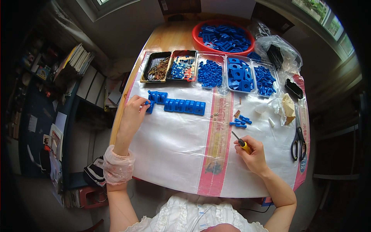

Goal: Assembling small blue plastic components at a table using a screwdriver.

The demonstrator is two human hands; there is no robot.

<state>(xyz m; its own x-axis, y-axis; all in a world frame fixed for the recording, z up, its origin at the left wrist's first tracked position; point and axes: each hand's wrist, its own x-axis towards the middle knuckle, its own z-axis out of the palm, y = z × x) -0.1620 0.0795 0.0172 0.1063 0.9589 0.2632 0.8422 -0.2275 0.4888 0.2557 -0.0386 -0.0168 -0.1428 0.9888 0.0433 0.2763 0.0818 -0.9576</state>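
- Covering wooden table (162,38): white plastic sheet (174,143); shelves w/ books at left, window top right.
- Left hand (133,114) pinches a small blue plastic piece (150,105), at left end of blue block row (184,106).
- Right hand (253,154) fingers wrapped round yellow-handled screwdriver (241,142), near loose blue pegs (240,121).
- Scissors (298,144) far right.

I sit at a wooden table (167,38) with a rounded far end, most of its top under a white plastic sheet (174,143) with pink stripes. Daylight comes through a window (326,19) at my upper right, greenery outside, and another window (103,4) at the upper left. To my left stands a low shelf (91,83) stacked with books and papers (79,58); more papers lie on the grey floor (34,201). A red stool (91,195) stands near my left side. The wall (131,27) beyond the table is plain and pale.
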